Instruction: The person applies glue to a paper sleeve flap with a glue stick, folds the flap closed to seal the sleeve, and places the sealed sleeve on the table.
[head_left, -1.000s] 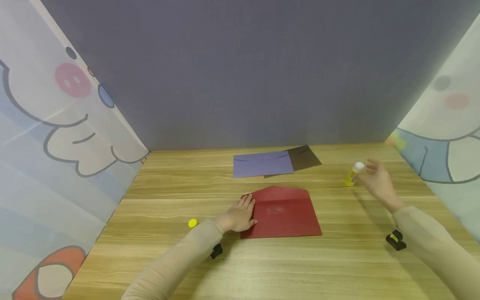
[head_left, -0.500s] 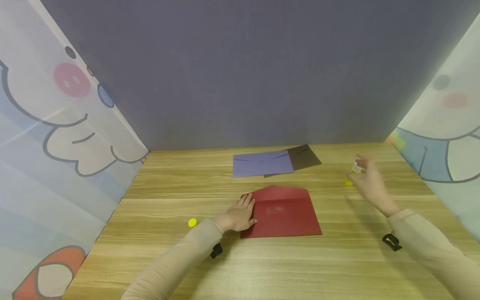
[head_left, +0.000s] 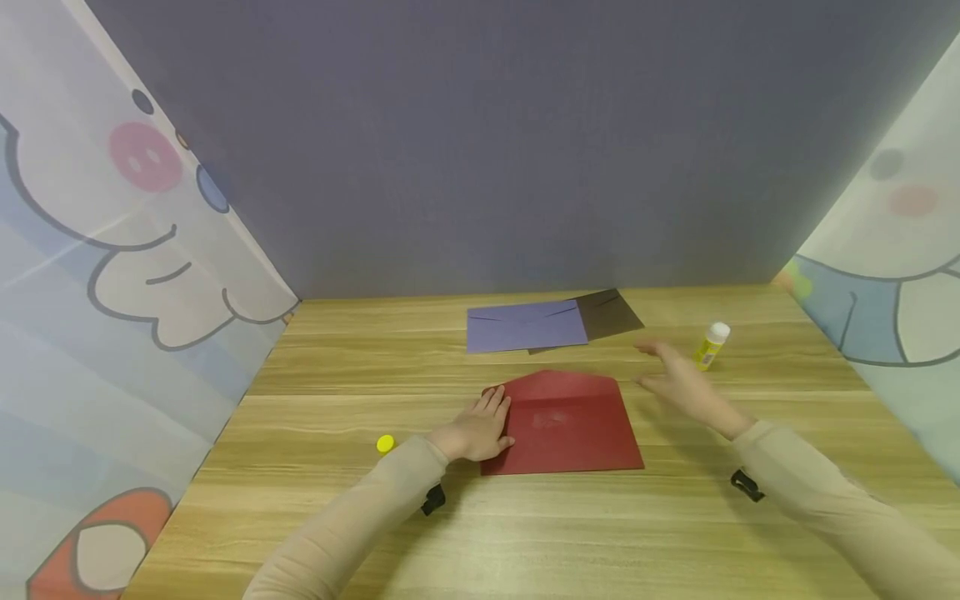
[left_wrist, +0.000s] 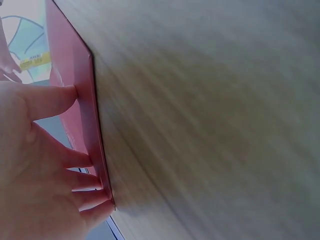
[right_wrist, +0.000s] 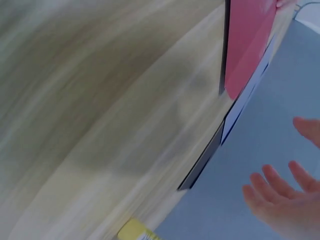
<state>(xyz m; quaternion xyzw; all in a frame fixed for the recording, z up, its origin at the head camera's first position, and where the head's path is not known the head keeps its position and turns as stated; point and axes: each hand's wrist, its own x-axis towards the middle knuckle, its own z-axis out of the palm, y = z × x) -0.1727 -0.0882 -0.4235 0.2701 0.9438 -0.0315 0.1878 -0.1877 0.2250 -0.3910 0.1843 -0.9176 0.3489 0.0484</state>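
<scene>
A red envelope (head_left: 573, 437) lies on the wooden table with its flap spread away from me and a faint whitish patch near its middle. My left hand (head_left: 476, 432) rests on the envelope's left edge, fingers extended; in the left wrist view its fingertips and thumb touch the red paper (left_wrist: 85, 85). Just beyond the envelope's right side, my right hand (head_left: 684, 385) hovers with fingers spread and nothing in them. Behind it stands a yellow glue stick (head_left: 710, 348) with a white top end. The right wrist view shows the fingers (right_wrist: 270, 192) apart from everything.
At the back, a purple envelope (head_left: 525, 327) overlaps a dark brown envelope (head_left: 611, 315). A small round yellow piece (head_left: 386, 444) lies left of my left forearm. A grey panel (head_left: 480, 150) closes off the table's far edge, with printed curtains (head_left: 67, 333) at the sides.
My right hand has come away from the glue stick, leaving it standing, and has moved left toward the red envelope. The left hand stays where it was.
</scene>
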